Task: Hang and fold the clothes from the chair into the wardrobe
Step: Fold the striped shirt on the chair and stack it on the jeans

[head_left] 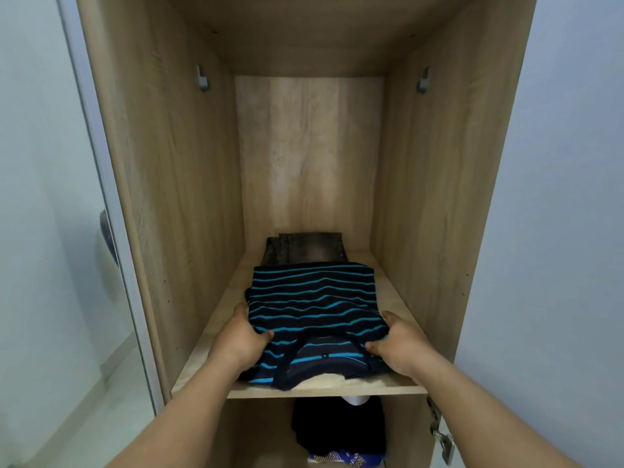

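- Now both my hands grip a folded striped shirt (pixel 312 310) on the wardrobe shelf (pixel 388 285): left hand (pixel 244 336) pinches its left edge, right hand (pixel 398 342) its right.
- Behind it lies a folded grey garment (pixel 305 248), already stowed.
- Below, dark clothes (pixel 337 430) sit folded.
- Nothing hangs here; the chair is out of view, so I cannot tell what remains.
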